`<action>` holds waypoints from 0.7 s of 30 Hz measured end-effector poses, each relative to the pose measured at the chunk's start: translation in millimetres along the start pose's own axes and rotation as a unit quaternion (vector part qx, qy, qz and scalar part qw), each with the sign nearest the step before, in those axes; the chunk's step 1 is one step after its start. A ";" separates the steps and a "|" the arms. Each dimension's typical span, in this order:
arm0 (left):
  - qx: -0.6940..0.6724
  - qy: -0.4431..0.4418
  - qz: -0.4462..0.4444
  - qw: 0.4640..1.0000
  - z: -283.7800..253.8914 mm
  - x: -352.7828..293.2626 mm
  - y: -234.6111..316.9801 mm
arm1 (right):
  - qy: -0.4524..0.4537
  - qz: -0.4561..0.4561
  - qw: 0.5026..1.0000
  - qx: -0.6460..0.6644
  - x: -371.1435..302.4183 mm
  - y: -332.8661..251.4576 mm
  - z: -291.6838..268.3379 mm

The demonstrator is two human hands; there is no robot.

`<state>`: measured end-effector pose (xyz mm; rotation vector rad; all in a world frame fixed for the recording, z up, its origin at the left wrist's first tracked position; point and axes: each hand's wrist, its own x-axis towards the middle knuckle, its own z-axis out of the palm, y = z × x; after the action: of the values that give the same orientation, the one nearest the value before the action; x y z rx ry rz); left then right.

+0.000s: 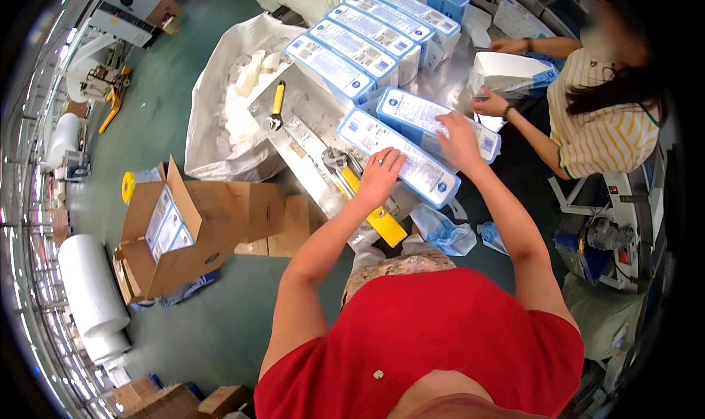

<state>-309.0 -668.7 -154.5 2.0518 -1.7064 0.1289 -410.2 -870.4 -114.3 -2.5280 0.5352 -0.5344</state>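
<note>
Two long blue-and-white film-wrapped packs lie side by side in front of me, the nearer pack (400,158) and the farther pack (413,116). My left hand (382,175) is closed over the side of the nearer pack, fingers bent onto its top. With curled fingers, my right hand (460,141) grips the farther pack along its near side; the thumb is partly hidden. Beyond them stands a row of similar packs (352,49). An adjustable wrench (337,160) and a yellow-handled tool (277,103) lie on the metal table (305,92) to the left.
At the right, a co-worker's hands (490,103) hold a white pack (510,69) in clear film. A large white sack (209,118) of scraps stands left of the table, near an open cardboard box (213,202). Crumpled blue film (448,232) hangs by the table's near edge.
</note>
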 end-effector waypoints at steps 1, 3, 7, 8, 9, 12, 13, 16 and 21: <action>0.008 0.026 -0.007 1.000 5.3 2.2 8.0 | -0.044 -0.017 0.999 0.017 -9.5 -4.7 1.7; 0.010 0.008 -0.017 1.000 12.5 3.7 21.6 | -0.110 -0.038 0.993 0.026 -24.8 -15.6 2.5; 0.019 0.002 -0.043 0.999 13.2 -4.9 25.5 | -0.138 -0.060 0.989 -0.006 -38.3 -17.6 7.4; 0.016 -0.001 -0.056 0.998 11.5 -9.3 22.7 | -0.135 -0.070 0.988 -0.018 -38.1 -16.7 7.7; 0.017 0.001 -0.073 0.997 4.4 -8.3 22.2 | -0.130 -0.076 0.988 -0.030 -38.3 -14.8 8.9; 0.023 0.004 -0.102 0.994 -12.3 -3.8 22.0 | -0.133 -0.079 0.983 -0.095 -37.8 -14.1 15.9; 0.029 0.004 -0.100 0.995 -15.0 0.0 20.5 | -0.138 -0.077 0.980 -0.122 -37.4 -14.9 18.5; 0.038 -0.051 -0.091 0.994 -19.2 14.9 13.5 | -0.131 -0.077 0.975 -0.164 -32.2 -17.0 24.9; 0.046 -0.121 -0.085 0.988 -11.2 29.7 5.0 | -0.153 -0.042 0.975 -0.156 -27.6 -26.3 25.5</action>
<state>-304.6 -691.7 -132.5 2.3513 -1.6796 -0.1023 -414.7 -826.8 -127.9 -2.8692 0.4244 -0.0860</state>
